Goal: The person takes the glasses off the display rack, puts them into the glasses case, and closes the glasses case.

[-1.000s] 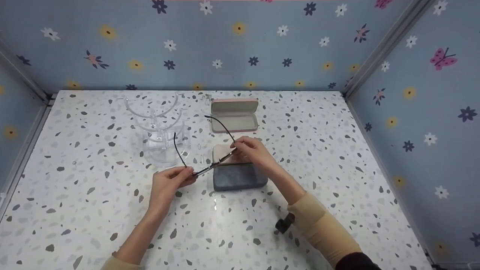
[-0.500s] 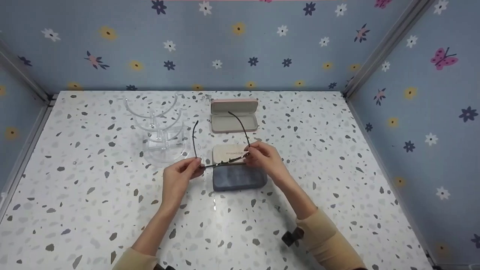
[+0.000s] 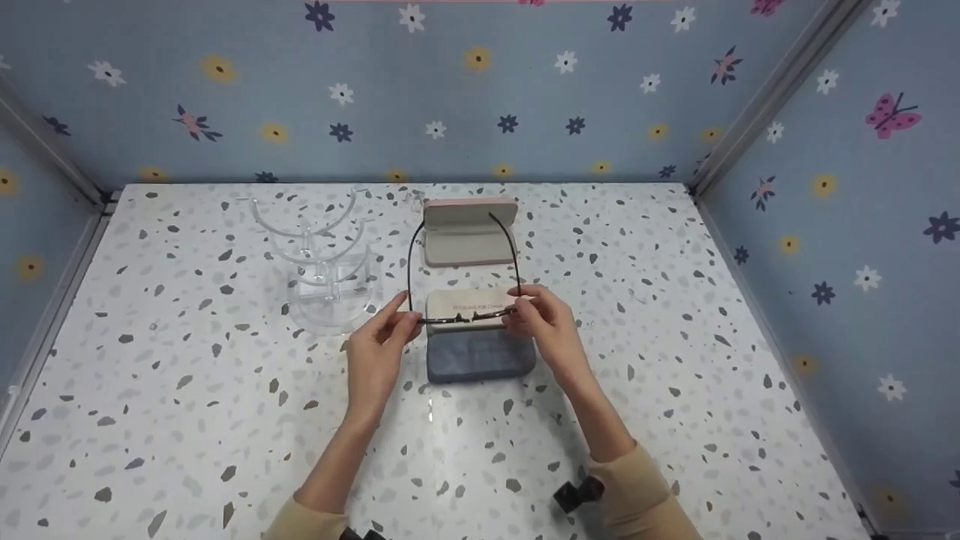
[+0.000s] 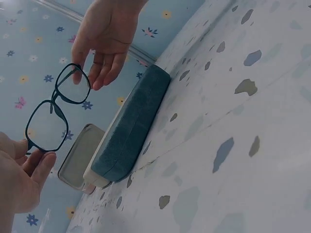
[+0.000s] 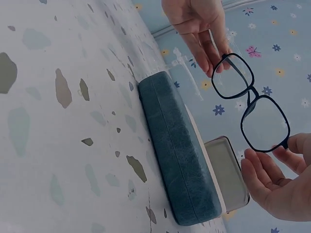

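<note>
Dark-framed eyeglasses (image 3: 442,321) are held up between both hands, temples unfolded and pointing away from the person. My left hand (image 3: 381,349) pinches the left end of the frame near the hinge. At the right end, my right hand (image 3: 551,330) pinches the other hinge corner. Both lenses and the bridge show in the left wrist view, where the eyeglasses (image 4: 54,99) hang clear of the table. Below and behind them lies an opened glasses case (image 3: 480,356), blue-grey outside, with a cream part that bears small lettering. Fingertips behind the frame are partly hidden.
Farther back stands a second opened case (image 3: 469,247), pink-edged with a pale lining. A clear acrylic tiered stand (image 3: 330,292) is to the left. The speckled white table (image 3: 187,420) is bounded by flowered panels (image 3: 450,90) at the back and sides.
Both hands have shifted right, the left one also farther from the person. The eyeglasses have turned from a slant to nearly level, and now sit over the blue-grey case's cream part.
</note>
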The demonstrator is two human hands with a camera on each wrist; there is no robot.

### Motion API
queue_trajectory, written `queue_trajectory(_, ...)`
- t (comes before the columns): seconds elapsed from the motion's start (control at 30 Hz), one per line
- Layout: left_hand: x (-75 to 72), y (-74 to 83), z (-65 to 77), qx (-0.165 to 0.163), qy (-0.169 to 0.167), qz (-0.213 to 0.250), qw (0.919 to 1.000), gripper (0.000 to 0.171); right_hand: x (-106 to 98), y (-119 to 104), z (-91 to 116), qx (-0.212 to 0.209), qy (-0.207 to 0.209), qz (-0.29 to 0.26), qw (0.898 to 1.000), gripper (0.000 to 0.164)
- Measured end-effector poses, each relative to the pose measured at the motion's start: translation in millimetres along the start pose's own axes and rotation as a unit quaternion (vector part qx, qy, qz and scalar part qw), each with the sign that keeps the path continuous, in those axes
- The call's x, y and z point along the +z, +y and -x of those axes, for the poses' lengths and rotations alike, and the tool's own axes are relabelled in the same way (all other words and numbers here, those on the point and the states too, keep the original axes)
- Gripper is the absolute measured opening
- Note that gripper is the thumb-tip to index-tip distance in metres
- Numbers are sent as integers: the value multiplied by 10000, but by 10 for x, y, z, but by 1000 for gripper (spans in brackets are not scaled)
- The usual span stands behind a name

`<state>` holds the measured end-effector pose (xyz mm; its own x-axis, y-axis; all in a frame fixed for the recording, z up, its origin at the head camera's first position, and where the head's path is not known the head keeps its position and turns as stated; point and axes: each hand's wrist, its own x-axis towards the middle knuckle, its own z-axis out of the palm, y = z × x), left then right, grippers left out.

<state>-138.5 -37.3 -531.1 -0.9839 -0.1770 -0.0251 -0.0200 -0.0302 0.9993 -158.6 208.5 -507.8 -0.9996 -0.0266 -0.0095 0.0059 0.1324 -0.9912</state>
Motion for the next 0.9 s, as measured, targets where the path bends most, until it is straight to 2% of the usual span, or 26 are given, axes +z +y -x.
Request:
queue_trajectory(0.27,38,6,52,692,103,-268,9972,46,29,33,57,-50,228,-94,9997,27)
queue_trajectory(0.37,47,9,58,851,179,-334,9957,46,48,25,76,-22,296,-85,9995,26)
queue_trajectory(0.53,79,0,75,866,286,-259,9955,46,51,22,93,-71,357,-108,9993,25)
queue_trajectory(0.9,170,9,96,879,182,-210,9957,45,-48,26,128,-228,427,-138,9987,26)
